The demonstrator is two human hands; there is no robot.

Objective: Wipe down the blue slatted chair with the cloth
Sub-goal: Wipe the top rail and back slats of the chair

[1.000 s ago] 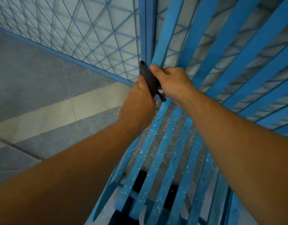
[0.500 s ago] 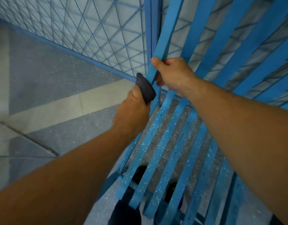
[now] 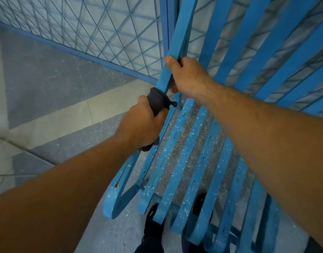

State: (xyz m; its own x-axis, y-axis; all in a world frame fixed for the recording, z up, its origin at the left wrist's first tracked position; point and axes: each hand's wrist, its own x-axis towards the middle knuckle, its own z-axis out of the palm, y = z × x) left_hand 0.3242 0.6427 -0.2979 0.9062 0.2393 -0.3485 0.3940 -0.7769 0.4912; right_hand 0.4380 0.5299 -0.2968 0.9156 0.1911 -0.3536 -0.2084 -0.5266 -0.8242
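Note:
The blue slatted chair (image 3: 189, 161) fills the right half of the view, its seat slats speckled with white marks. My left hand (image 3: 142, 125) is closed on a dark grey cloth (image 3: 157, 102) wrapped around the chair's leftmost slat, just below where the backrest meets the seat. My right hand (image 3: 188, 75) grips that same slat higher up on the backrest, thumb over its left edge. Part of the cloth is hidden inside my left fist.
A blue wire-mesh fence (image 3: 95, 33) with a blue post (image 3: 168, 24) runs behind the chair. The floor (image 3: 47, 106) is grey and beige tile. My dark shoes (image 3: 153, 223) show under the seat's front edge.
My left hand has slid the cloth down the leftmost slat toward the seat. My right hand let go of the cloth and now holds the slat above it.

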